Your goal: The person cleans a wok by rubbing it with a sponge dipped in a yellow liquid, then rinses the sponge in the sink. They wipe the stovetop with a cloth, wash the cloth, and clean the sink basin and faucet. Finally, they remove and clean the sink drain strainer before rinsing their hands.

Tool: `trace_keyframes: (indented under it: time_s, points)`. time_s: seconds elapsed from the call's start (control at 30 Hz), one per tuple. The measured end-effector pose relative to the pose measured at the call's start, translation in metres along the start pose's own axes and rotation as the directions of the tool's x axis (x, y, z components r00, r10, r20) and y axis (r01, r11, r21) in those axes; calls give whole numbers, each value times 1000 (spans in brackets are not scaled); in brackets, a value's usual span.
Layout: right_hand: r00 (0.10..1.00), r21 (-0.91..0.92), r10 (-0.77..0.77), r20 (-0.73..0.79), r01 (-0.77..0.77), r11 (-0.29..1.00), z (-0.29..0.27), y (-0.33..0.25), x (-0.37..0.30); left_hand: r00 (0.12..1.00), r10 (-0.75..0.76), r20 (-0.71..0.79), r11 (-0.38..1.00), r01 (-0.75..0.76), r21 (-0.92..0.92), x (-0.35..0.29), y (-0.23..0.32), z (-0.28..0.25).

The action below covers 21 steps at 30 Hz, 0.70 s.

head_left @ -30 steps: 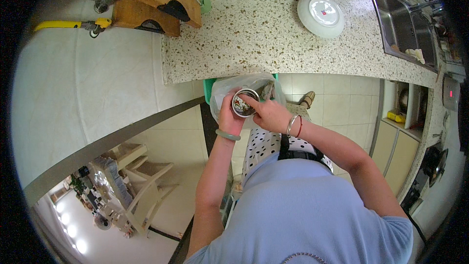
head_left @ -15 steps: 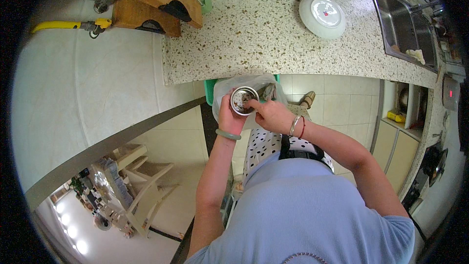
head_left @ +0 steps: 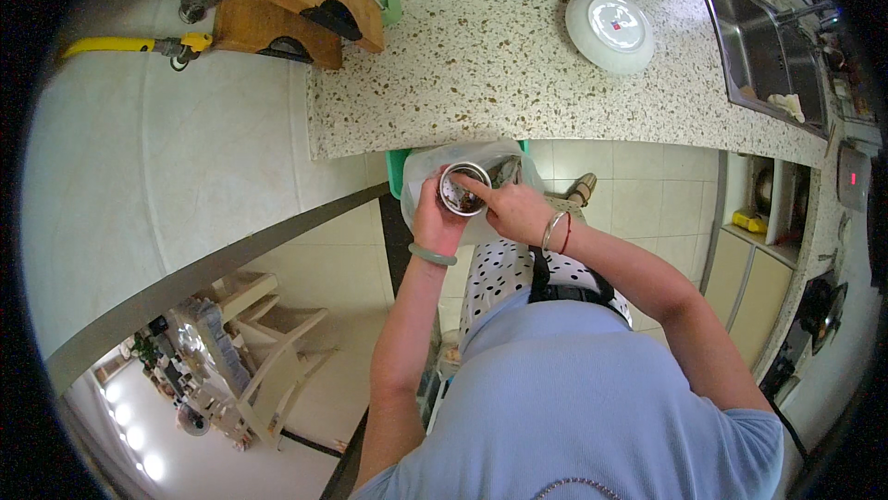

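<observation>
Head view: metal cup (head_left: 454,193) wrapped by left hand (head_left: 436,220).
Right hand (head_left: 521,217): index finger inside cup; grip on rim, cannot tell. Dark bits (head_left: 468,203) within, too small to identify. Plastic bag (head_left: 502,150) below hands, contents mostly hidden.

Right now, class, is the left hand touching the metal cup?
Touching: the head view shows the left hand curled against the left side of the metal cup, no gap between them.
</observation>
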State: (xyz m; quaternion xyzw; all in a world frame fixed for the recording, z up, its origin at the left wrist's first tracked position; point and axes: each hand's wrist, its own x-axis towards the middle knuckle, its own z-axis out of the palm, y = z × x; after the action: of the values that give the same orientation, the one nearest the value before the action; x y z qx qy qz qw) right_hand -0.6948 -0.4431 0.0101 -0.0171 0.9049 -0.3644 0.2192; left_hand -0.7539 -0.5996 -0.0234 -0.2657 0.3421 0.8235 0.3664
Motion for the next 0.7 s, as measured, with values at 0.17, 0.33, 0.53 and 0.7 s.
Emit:
trace_keyframes:
  time_s: [0.17,0.33,0.53,0.7]
  points:
    - [999,32,-44,11,44,999,9,6,-4,999,44,-20,998,-43,36,5,1,-10]
    - [1000,47,-14,8,14,999,0,-3,-4,997,79,-8,995,-79,55,1,0,-6]
    - [999,42,-19,-35,20,999,-1,-6,-6,996,84,-38,995,-82,57,-2,2,-7]
    - [997,-5,-72,29,73,997,7,1,-3,993,119,19,992,-120,36,3,3,-16]
